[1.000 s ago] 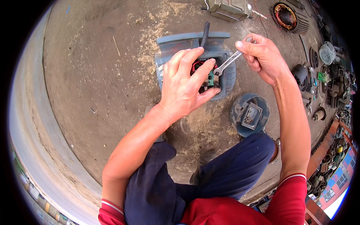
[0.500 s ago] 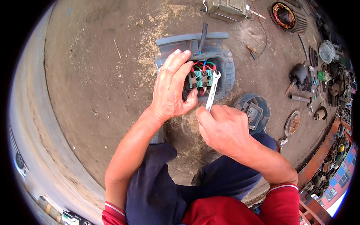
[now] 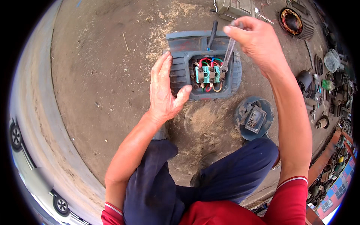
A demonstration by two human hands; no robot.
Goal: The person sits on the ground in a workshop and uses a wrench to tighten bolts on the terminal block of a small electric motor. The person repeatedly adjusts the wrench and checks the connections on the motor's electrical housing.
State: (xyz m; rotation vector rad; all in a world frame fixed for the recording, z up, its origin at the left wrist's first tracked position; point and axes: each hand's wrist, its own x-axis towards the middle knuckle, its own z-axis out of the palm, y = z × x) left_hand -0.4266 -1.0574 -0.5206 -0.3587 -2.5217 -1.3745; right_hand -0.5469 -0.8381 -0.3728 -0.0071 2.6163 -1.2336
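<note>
A grey electric motor (image 3: 234,82) lies on the ground, its terminal box uncovered. Inside sits a teal terminal block (image 3: 206,79) with red, green and blue wires joined to its studs. A thick black cable (image 3: 213,33) enters the box from the far side. My right hand (image 3: 255,39), above the motor's far right corner, grips one end of a metal wrench (image 3: 229,50). The wrench's other end is at the terminal block's far right stud. My left hand (image 3: 163,90) rests against the motor's left side, fingers stretched out and thumb apart, holding nothing.
Right of my knee stands a dark bucket (image 3: 243,107) with a rectangular grey cover (image 3: 256,119) in it. A beige metal box (image 3: 234,8) and a motor stator with copper windings (image 3: 291,20) lie at the far right. Scattered parts line the right side. A vehicle (image 3: 41,183) is at lower left.
My right hand has swung from the near side of the box to its far right, turning the wrench with it. My left hand has moved off the box opening onto the motor's side.
</note>
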